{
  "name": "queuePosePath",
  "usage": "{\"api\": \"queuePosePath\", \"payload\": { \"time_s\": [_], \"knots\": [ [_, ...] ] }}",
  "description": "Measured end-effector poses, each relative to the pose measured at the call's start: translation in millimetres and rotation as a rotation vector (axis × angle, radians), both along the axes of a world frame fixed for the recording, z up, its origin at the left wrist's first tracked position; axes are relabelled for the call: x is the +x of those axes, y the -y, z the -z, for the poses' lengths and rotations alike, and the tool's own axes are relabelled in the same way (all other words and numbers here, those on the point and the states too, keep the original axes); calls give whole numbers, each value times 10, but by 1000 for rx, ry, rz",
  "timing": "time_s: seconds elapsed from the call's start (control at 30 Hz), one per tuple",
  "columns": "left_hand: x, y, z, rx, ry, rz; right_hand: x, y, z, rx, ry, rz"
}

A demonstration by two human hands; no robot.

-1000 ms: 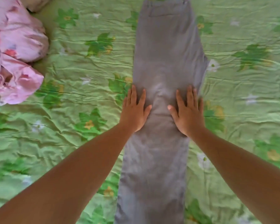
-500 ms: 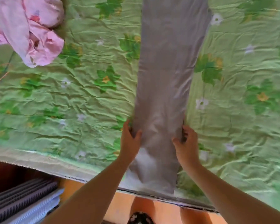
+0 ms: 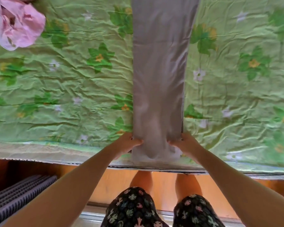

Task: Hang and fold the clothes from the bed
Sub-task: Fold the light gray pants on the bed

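Grey trousers [image 3: 159,66] lie flat and folded lengthwise on the bed [image 3: 64,89], running from the near edge up out of view. My left hand [image 3: 127,143] pinches the left side of the leg hem and my right hand [image 3: 183,143] pinches the right side, thumbs on top and fingers tucked under the cloth. The hem end bunches slightly between both hands near the bed's front edge. A crumpled pink garment [image 3: 15,23] sits at the top left of the bed.
The bed carries a wrinkled green sheet with a flower print. Its front edge [image 3: 56,154] runs across the lower part of the view above an orange wooden frame [image 3: 115,182]. A dark ribbed mat [image 3: 16,199] lies on the floor at lower left. My legs stand against the frame.
My hands slid from the middle of the trousers down to the leg hem and took hold of its two sides. The view tilted down to the bed's edge.
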State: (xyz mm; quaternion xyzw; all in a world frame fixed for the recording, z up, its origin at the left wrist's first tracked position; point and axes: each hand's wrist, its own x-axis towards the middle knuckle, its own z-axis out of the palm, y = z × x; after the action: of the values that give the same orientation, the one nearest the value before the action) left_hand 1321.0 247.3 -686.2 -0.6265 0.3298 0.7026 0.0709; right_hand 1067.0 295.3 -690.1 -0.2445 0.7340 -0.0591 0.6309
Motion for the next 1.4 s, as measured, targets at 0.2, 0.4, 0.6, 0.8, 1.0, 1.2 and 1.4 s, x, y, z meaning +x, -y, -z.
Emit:
{"api": "queuePosePath", "payload": {
  "time_s": [0.2,0.4,0.6,0.8,1.0,1.2,1.4],
  "knots": [
    [205,-296,-69,55,-116,-47,29,-343,-167,-19,131,275],
    [149,-487,8,-49,-77,-200,48,-608,-20,-111,-56,121],
    [106,-482,19,-299,-142,-168,48,-652,-48,-313,-20,43],
    [275,-421,182,-1141,106,670,-191,-633,21,-646,-324,-550],
    [231,250,-6,-1322,-58,542,-427,-76,-162,-1014,-216,-353],
    [-309,1738,-285,-519,-322,-302,-571,1598,-498,-487,397,355],
    [-269,1560,168,-208,-247,-204,-555,1627,61,-228,209,85]
  ]
}}
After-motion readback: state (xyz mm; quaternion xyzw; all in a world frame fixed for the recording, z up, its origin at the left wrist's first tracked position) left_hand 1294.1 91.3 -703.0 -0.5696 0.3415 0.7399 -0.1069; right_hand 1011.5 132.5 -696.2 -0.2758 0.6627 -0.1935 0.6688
